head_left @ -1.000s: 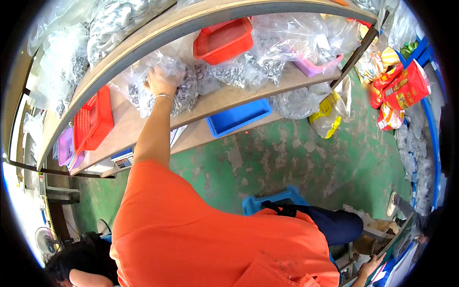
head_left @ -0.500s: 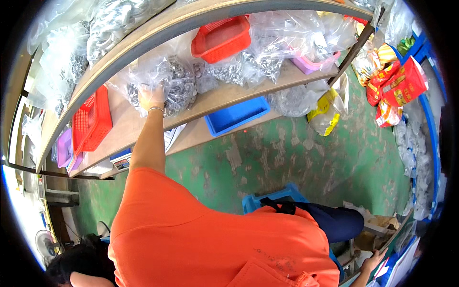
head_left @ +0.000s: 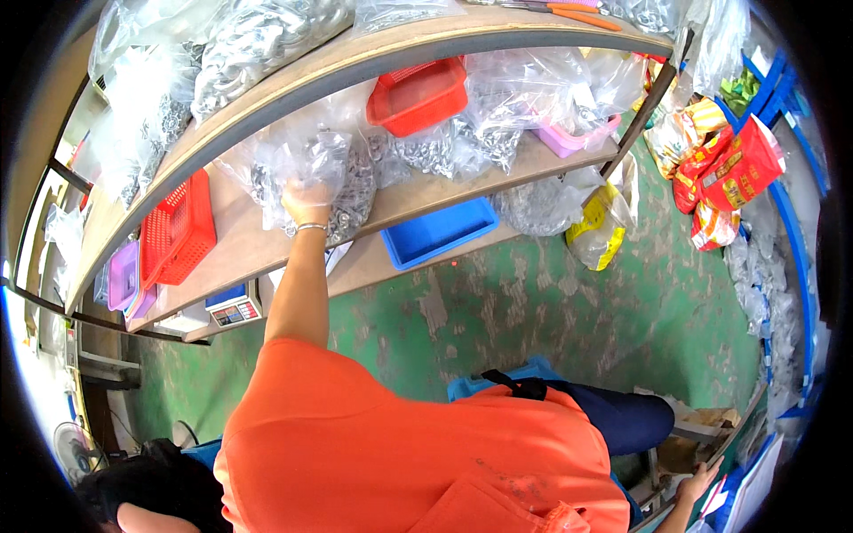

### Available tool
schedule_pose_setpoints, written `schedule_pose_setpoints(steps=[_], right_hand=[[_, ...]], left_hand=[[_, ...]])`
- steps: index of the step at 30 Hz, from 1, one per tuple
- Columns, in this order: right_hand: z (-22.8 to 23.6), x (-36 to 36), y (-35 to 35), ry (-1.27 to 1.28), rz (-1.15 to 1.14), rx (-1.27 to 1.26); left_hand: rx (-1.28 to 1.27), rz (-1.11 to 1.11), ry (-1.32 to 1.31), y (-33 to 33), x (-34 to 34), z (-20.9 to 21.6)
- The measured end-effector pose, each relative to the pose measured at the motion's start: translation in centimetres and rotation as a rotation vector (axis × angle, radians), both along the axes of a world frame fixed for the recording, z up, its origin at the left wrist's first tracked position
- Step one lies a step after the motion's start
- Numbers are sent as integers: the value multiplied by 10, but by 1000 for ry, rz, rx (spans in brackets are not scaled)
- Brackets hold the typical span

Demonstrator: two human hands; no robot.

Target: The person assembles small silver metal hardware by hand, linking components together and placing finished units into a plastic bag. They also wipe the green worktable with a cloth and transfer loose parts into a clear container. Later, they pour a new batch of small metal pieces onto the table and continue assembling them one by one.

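My left hand [head_left: 306, 202] reaches onto the middle shelf, its fingers closed on the near side of a clear plastic bag [head_left: 354, 182] filled with small shiny metal parts. The film and parts partly cover the fingertips. At the lower right, my right hand [head_left: 700, 481] grips the edge of a long narrow frame [head_left: 733, 440], well away from the shelf. To the left of the bag stands a red perforated basket [head_left: 180, 228]. A second red basket [head_left: 418, 96] sits on bags of metal parts behind and to the right.
Above, a shelf edge [head_left: 355, 64] curves across, loaded with filled bags and orange-handled pliers [head_left: 582, 15]. Below are a blue tray [head_left: 442, 233] and a scale [head_left: 235, 306]. Red packages [head_left: 733, 169] stand at the right. A person [head_left: 151, 489] is at the lower left.
The view has tipped so that the shelves appear lower. My left hand has moved slightly right along with the bag's near side. My right hand stays on the frame edge.
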State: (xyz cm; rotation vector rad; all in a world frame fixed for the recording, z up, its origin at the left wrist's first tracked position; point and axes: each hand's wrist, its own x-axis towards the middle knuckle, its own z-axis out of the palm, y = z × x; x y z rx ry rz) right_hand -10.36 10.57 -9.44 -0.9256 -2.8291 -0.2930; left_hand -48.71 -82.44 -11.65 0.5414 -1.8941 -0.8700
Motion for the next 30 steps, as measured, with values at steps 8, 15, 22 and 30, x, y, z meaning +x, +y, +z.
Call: schedule_pose_setpoints(steps=[8, 15, 22, 30], right_hand=[[4, 1, -5, -84, -83, 10], [14, -3, -20, -130, -102, 31], [6, 5, -12, -124, -134, 1], [-27, 27, 18, 5, -126, 29]], left_hand=[[989, -309, 546, 99, 81, 47], [1042, -205, 355, 140, 97, 97], [931, -236, 802, 14, 18, 127], [917, -292, 1065, -65, -121, 101]])
